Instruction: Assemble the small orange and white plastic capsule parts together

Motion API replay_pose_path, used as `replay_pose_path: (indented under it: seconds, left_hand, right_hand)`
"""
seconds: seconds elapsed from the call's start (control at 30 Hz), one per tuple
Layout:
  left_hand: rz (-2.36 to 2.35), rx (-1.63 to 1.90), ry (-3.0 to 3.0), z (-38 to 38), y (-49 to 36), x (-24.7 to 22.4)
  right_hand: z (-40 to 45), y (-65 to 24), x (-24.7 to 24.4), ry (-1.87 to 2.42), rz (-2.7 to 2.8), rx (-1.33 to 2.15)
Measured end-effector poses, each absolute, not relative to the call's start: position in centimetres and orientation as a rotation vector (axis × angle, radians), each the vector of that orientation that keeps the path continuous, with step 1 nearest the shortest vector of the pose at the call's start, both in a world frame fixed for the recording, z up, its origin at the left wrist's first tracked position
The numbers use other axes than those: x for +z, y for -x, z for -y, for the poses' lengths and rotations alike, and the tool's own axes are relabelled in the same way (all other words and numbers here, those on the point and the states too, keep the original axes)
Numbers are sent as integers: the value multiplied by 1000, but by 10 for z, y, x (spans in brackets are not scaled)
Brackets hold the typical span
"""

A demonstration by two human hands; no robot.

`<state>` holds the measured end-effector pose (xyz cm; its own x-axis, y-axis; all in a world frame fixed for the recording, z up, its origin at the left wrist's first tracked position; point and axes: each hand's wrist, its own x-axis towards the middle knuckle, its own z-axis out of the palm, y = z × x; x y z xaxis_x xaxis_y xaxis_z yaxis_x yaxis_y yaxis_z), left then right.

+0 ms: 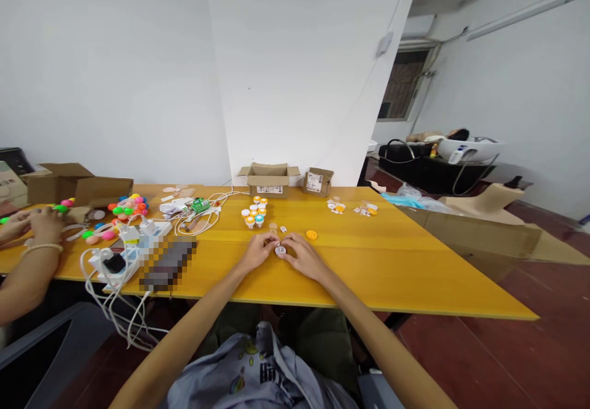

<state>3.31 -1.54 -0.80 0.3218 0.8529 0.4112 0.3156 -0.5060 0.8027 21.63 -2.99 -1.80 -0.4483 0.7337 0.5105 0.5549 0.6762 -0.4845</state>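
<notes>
Closest of all, a grey printed shirt (230,375) sits below the edge of the yellow table (396,274). Just beyond that edge, the right hand (302,257) has its thumb and fingers closed on a small clear round piece (280,251), which is above the tabletop between the two hands. Beside it, the left hand (259,252) bunches its fingertips close to the piece (whether they grip anything, I cannot tell). A little farther out are a small white part (283,229) and, to the right, an orange cap (311,235). Beyond these, to the left, stands a cluster of little containers (255,212), topped in orange, white and one blue. Farthest back, an open carton (268,179) and a smaller box (318,182) stand near the white wall (295,77).
</notes>
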Motion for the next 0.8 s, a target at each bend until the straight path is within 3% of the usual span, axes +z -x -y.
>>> replay_pose_path:
  seconds: [0.8]
  left_hand:
    - [-1195,1149,-2058,-3,-23,-19]
  right_hand:
    - [3,-202,-27,1220,2129,188]
